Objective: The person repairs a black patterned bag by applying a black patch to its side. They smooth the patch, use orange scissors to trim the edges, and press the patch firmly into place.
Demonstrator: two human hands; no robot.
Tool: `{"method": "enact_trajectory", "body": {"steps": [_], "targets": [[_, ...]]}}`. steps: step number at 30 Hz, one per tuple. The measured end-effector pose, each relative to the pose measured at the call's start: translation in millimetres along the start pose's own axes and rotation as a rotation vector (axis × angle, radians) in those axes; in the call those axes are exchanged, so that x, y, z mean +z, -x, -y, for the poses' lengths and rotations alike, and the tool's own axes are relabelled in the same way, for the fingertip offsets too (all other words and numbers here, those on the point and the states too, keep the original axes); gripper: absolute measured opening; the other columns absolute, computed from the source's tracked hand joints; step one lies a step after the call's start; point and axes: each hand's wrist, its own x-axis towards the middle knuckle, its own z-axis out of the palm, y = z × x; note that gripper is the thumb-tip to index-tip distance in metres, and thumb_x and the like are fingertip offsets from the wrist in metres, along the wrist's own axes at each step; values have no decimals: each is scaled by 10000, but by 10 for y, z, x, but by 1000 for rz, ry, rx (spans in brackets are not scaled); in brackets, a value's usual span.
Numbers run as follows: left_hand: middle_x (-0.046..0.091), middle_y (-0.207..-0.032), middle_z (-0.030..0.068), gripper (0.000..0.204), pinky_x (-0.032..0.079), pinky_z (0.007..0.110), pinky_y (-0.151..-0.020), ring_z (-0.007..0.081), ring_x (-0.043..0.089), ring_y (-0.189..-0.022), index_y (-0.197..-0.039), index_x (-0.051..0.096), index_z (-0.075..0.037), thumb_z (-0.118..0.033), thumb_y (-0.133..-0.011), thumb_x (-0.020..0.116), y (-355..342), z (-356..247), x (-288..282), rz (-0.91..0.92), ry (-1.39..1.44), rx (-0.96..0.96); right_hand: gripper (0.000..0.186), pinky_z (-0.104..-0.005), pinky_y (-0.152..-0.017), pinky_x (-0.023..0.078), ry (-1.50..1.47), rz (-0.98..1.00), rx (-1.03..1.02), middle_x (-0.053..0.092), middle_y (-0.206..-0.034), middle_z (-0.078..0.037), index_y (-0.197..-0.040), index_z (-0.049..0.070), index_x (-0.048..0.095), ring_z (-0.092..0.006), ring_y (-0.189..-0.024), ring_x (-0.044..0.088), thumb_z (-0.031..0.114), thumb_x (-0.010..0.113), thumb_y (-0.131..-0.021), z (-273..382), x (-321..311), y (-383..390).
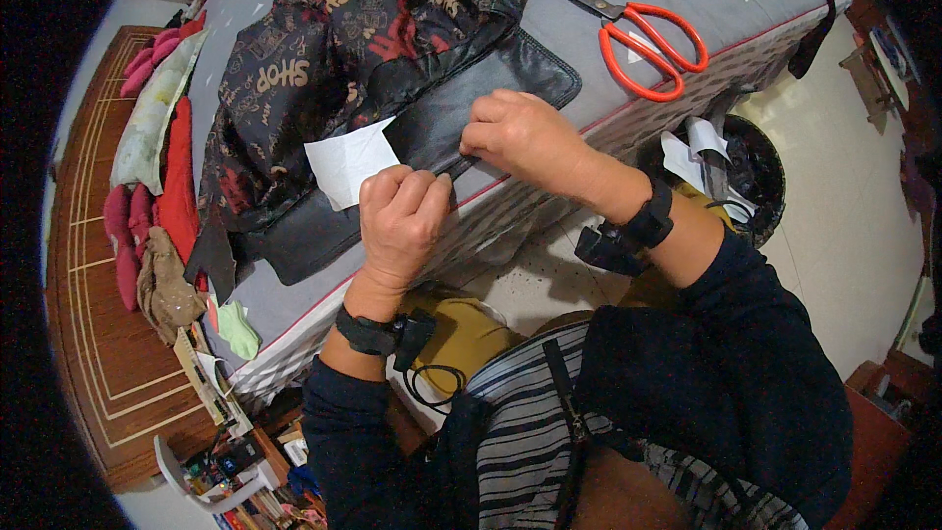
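A black leather jacket (427, 123) lies spread on the bed, its dark lining (324, 39) with tan and red print turned up. My left hand (400, 221) is closed at the jacket's near edge, fingers curled. A white square of paper (348, 165) lies on the leather, right against its knuckles. To the right, my right hand (525, 137) is closed in a pinch on the same leather edge, a short span away from the left. The fingertips of both hands are partly hidden. Red-handled scissors (638, 39) rest on the bed beyond my right hand, blades spread slightly.
The grey mattress (741, 15) has a red-piped edge. A black bin (765, 172) with paper scraps stands on the floor at right. Folded clothes (157, 132) lie along the wooden headboard (83, 265) at left. A light green sock (235, 331) lies at the bed's near-left corner.
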Motion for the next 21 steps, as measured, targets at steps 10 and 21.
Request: {"method": "enact_trajectory", "body": {"steps": [10, 21], "targets": [[591, -853, -2, 215, 430, 342, -741, 201, 566, -860, -913, 662, -102, -109, -698, 654, 90, -2, -15, 47, -15, -33, 231, -344, -717, 425, -20, 72, -96, 543, -851, 2, -943, 193, 708, -206, -838, 544, 112, 644, -736, 74, -86, 72], [568, -1129, 229, 590, 447, 403, -902, 382, 565, -1030, -1339, 422, -102, -159, -808, 673, 72, 592, -374, 156, 157, -845, 372, -382, -728, 446, -18, 45, -27, 550, -913, -16, -1079, 213, 644, -233, -867, 548, 142, 668, -715, 99, -60, 79]]}}
